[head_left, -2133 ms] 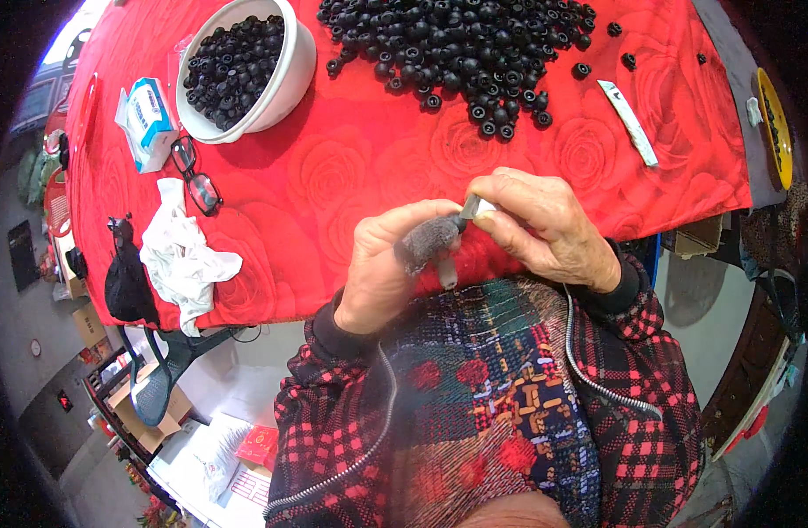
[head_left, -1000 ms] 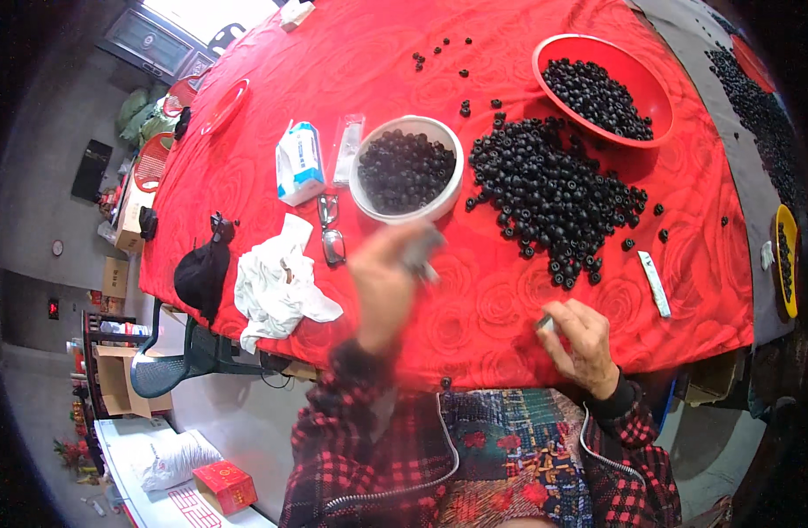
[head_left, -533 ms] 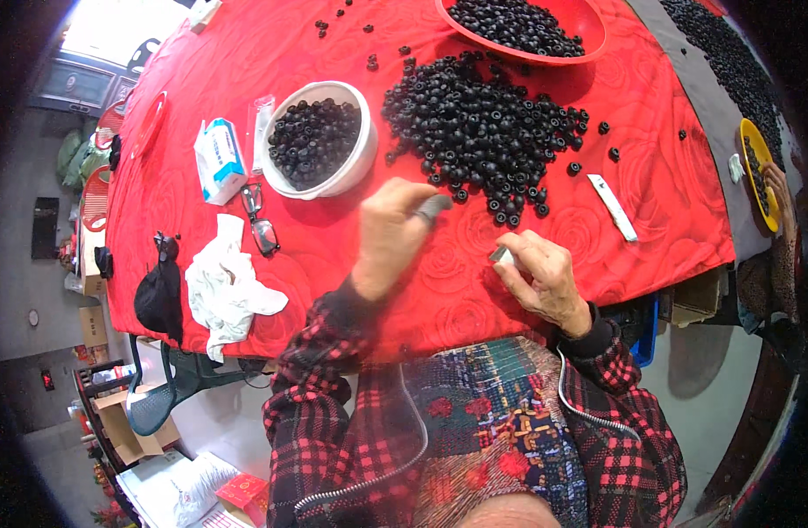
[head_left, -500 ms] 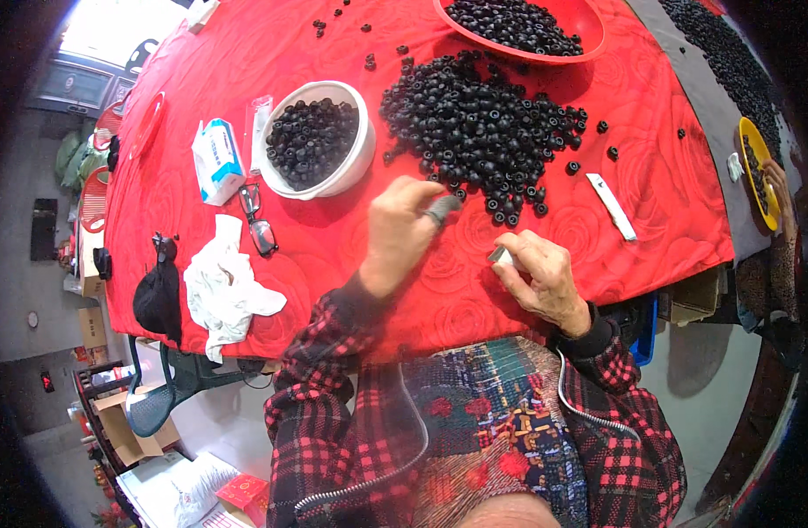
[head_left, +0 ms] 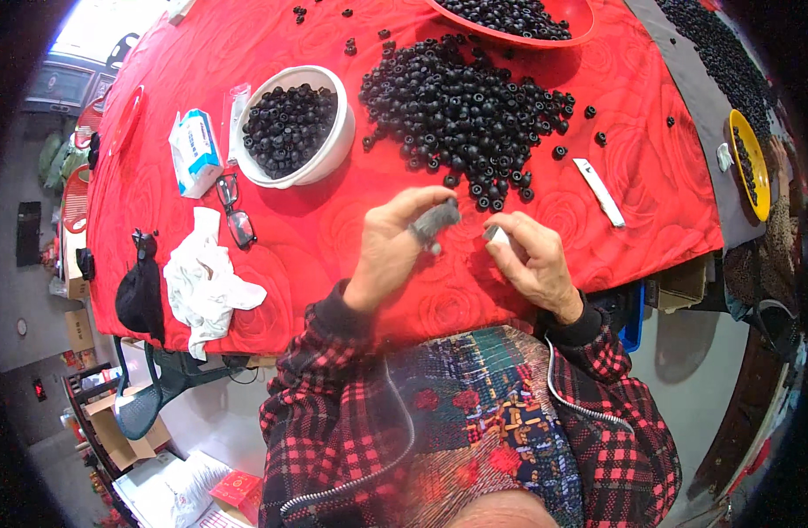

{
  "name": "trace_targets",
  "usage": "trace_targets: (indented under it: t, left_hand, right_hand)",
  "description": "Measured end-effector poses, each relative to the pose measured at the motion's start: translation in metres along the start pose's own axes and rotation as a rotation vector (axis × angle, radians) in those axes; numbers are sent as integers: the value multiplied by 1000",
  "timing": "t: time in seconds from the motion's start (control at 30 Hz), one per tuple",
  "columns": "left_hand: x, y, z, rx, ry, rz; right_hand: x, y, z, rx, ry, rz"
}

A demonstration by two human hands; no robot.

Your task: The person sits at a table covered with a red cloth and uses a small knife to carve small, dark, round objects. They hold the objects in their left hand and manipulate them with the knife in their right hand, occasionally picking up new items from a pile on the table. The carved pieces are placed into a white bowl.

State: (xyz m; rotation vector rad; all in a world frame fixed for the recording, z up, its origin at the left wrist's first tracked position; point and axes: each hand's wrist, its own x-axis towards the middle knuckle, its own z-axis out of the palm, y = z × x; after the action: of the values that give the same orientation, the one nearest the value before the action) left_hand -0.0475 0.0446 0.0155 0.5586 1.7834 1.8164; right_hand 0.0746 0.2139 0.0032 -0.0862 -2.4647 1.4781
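- Left hand (head_left: 391,246) drawn back from black pieces (head_left: 464,110).
- Left hand curled; whether grasping, cannot tell.
- Right hand (head_left: 538,264) pinching small pale tool (head_left: 498,235).
- Black pieces heaped just beyond both hands.

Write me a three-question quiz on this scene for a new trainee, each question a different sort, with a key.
1. Multiple choice: what do the fingers of the right hand hold?
A) the eyeglasses
B) a small white-and-grey piece
C) the white cloth
2. True or false: in the picture, the white bowl stands to the left of the loose heap of black pieces.
3. Fill in the blank: the covering at the fingers of the left hand is ____ in colour.

Key: 1. B. 2. True. 3. Grey.
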Motion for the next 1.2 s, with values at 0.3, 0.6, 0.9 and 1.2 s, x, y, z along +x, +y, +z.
trace_targets:
  t: [0.3, 0.6, 0.9, 1.2]
  left_hand:
    - [-43, 21, 6, -343, -39, -64]
    - [-45, 3, 6, -619, -145, -183]
    - [-46, 1, 2, -630, -263, -261]
    - [-49, 18, 7, -345, -124, -96]
  right_hand:
    - [11, -37, -3, 209, -34, -45]
    - [8, -49, -2, 259, 30, -54]
    - [5, -40, 13, 210, -16, -109]
    - [6, -45, -2, 215, 13, 28]
